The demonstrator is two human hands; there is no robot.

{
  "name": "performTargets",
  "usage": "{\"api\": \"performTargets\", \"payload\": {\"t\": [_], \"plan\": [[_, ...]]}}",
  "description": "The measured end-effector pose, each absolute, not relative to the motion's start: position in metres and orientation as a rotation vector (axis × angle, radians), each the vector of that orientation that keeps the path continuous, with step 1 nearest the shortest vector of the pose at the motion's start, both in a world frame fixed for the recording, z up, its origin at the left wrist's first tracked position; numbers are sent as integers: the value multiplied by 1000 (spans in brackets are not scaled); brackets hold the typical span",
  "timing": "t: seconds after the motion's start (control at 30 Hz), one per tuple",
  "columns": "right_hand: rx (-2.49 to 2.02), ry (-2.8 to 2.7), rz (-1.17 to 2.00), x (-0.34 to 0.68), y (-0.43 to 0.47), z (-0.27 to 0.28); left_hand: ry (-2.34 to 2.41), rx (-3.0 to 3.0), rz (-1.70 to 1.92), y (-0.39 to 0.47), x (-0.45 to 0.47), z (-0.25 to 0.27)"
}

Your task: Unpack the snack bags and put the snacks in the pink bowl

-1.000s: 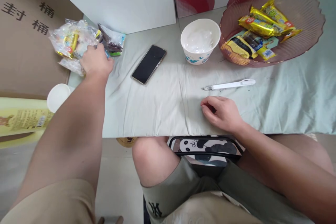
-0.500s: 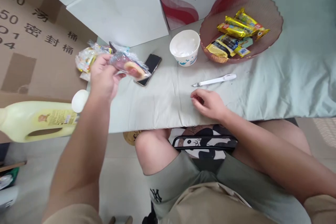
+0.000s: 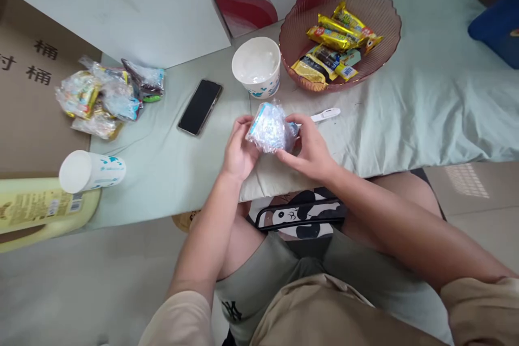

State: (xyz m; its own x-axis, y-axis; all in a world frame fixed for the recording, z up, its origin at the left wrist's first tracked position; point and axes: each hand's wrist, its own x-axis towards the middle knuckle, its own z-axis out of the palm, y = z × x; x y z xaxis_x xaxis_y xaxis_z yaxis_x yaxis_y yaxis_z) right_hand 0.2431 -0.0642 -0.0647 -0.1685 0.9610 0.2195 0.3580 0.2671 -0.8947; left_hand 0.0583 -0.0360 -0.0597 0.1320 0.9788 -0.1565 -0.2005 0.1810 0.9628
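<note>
My left hand (image 3: 239,148) and my right hand (image 3: 308,150) hold a shiny clear plastic snack packet (image 3: 267,128) between them, just above the front of the cloth-covered table. Fingers of the left hand close on its left side. On the right side, thumb and fingers of the right hand grip it; glare hides what is inside. Behind the packet stands a white paper bowl (image 3: 265,88) with blue print and clear plastic inside. A slim white tool (image 3: 327,114) lies beyond my right hand, partly covered by it.
A pinkish glass bowl (image 3: 387,51) holds several yellow snack packets. On the left are a phone (image 3: 200,107), a heap of wrapped snacks (image 3: 107,97), a paper cup (image 3: 106,170) and a yellow jug (image 3: 44,211). White boxes (image 3: 133,5) stand along the back.
My left hand has carried the packet from the heap on the left to the middle. My right hand has risen and taken hold of it too. The view has shifted.
</note>
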Motion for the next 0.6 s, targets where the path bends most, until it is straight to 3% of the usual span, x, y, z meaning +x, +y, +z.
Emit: {"api": "performTargets", "payload": {"t": [0.13, 0.43, 0.6], "plan": [[-1327, -1608, 841, 238, -63, -71, 917, 933, 954, -41, 60, -60], [-1227, -1609, 945, 253, -60, -67, 1062, 908, 1008, -35, 53, -62], [-1084, -1560, 1151, 249, -58, -66, 885, 984, 877, -41, 47, -57]]}}
